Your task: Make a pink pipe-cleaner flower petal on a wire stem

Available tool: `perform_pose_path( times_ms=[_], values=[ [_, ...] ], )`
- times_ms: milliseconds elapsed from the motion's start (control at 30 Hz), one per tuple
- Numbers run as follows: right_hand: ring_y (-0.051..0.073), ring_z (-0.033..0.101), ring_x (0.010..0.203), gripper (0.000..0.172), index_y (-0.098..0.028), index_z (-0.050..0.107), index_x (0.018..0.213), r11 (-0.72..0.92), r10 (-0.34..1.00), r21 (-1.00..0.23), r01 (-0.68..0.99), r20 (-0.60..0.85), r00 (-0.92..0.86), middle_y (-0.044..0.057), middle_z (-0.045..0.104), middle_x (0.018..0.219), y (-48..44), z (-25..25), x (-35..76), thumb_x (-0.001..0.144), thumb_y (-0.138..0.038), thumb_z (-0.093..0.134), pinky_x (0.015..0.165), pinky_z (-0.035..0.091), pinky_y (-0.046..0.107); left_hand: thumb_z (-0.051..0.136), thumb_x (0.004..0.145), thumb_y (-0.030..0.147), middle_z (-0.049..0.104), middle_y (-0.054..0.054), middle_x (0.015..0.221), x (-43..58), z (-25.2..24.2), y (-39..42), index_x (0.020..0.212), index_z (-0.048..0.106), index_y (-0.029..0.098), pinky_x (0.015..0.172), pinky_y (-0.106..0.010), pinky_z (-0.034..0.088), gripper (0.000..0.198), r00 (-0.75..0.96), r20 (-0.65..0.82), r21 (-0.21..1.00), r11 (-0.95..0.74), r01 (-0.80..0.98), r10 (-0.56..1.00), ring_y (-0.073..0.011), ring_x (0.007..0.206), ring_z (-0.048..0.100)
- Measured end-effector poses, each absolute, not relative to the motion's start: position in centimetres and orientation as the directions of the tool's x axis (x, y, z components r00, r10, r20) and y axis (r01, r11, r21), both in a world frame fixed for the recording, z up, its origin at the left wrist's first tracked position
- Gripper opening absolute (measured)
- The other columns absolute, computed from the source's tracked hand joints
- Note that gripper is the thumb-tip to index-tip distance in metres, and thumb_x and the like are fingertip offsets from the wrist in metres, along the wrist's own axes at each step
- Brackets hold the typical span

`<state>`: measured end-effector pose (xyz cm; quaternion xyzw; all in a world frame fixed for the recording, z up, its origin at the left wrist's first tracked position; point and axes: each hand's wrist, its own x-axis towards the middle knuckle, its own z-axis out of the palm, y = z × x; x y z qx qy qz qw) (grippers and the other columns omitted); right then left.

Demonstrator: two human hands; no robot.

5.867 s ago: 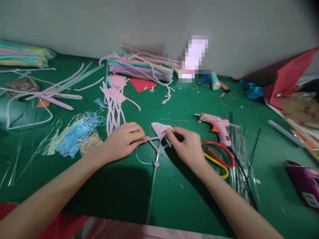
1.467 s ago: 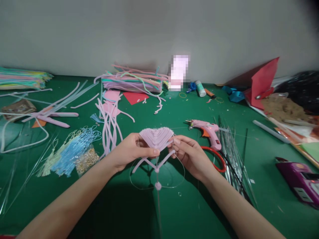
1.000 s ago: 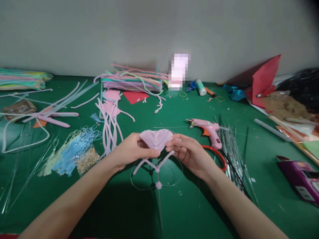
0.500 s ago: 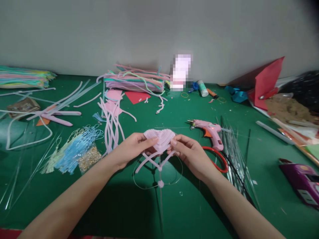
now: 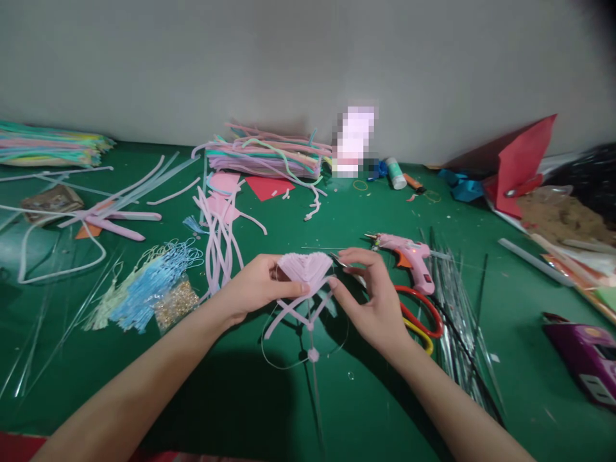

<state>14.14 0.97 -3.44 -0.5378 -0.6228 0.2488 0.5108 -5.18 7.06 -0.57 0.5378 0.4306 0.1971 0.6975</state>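
Observation:
A pale pink folded pipe-cleaner piece [image 5: 308,268], shaped like a heart or fan, is pinched at its left side by my left hand [image 5: 255,285], thumb across its front. Below it hang crossed pink strands [image 5: 291,314], a thin loop of wire and a straight stem with a small pink knob [image 5: 313,355]. My right hand [image 5: 373,292] is at the piece's right edge with thumb and fingers apart; the thumb tip is close to a strand, and I cannot tell if it touches. Scissors with red and yellow handles [image 5: 428,311] lie partly hidden behind that hand.
Right of the hands lie a pink glue gun [image 5: 409,256] and a bundle of shiny strips [image 5: 457,321]. To the left are blue tassels [image 5: 154,289], a bag of gold beads [image 5: 176,305] and loose pink pipe cleaners [image 5: 219,250]. A pipe-cleaner bundle [image 5: 269,160] sits behind.
My right hand has let go of the pink piece's right side and its fingers have spread. The scissors' yellow handle has come into sight. My left hand keeps its hold.

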Motion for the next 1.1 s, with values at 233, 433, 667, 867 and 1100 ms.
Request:
perform_pose_path(
  times_ms=[233,433,667,867,1100],
  values=[
    [0.034,0.035,0.127,0.009,-0.019,0.063,0.092,0.474,0.837,-0.368,0.800,0.470,-0.279,0.013,0.044,0.130,0.9,-2.6,14.7,0.084,-0.019,0.059,0.104,0.034,0.054,0.078,0.067,0.021,0.074,-0.007,0.100,-5.4,-0.6,7.0,0.099,0.069,0.015,0.083,-0.031,0.052,0.034,0.542,-0.409,0.910,0.375,0.178,0.734,-0.0203,0.092,0.067],
    [0.029,0.037,0.127,0.005,-0.019,0.054,0.092,0.435,0.887,-0.520,0.735,0.389,-0.249,0.016,0.039,0.131,0.4,-2.7,14.4,0.088,-0.017,0.051,0.103,0.037,0.050,0.075,0.070,0.021,0.072,-0.004,0.082,-5.1,-0.6,6.9,0.090,0.069,0.013,0.071,-0.031,0.056,0.022,0.561,-0.462,0.874,0.461,0.156,0.687,-0.0148,0.068,0.067],
    [0.029,0.043,0.124,0.008,-0.022,0.055,0.090,0.500,0.855,-0.592,0.632,0.455,-0.250,0.012,0.049,0.123,-0.2,-1.8,13.9,0.084,-0.017,0.056,0.100,0.041,0.052,0.074,0.070,0.019,0.071,-0.005,0.079,-5.0,-0.7,6.8,0.089,0.069,0.012,0.069,-0.027,0.053,0.021,0.545,-0.451,0.888,0.418,0.192,0.707,-0.0153,0.070,0.066],
    [0.030,0.049,0.120,0.017,-0.023,0.062,0.090,0.680,0.663,-0.238,0.694,0.604,-0.442,0.010,0.063,0.110,-0.8,-1.7,13.1,0.079,-0.010,0.061,0.091,0.048,0.050,0.076,0.069,0.024,0.072,-0.006,0.081,-5.0,-0.9,7.0,0.092,0.069,0.011,0.067,-0.025,0.050,0.027,0.516,-0.435,0.895,0.418,0.157,0.738,-0.0153,0.071,0.065],
    [0.031,0.056,0.112,0.010,-0.018,0.066,0.082,0.633,0.668,-0.098,0.768,0.571,-0.477,0.013,0.067,0.109,-1.0,-2.4,11.9,0.081,-0.010,0.061,0.087,0.052,0.045,0.076,0.069,0.027,0.072,-0.006,0.080,-5.1,-1.1,6.9,0.088,0.069,0.013,0.068,-0.025,0.049,0.024,0.532,-0.442,0.886,0.445,0.132,0.722,-0.0159,0.073,0.066]
  ],
)
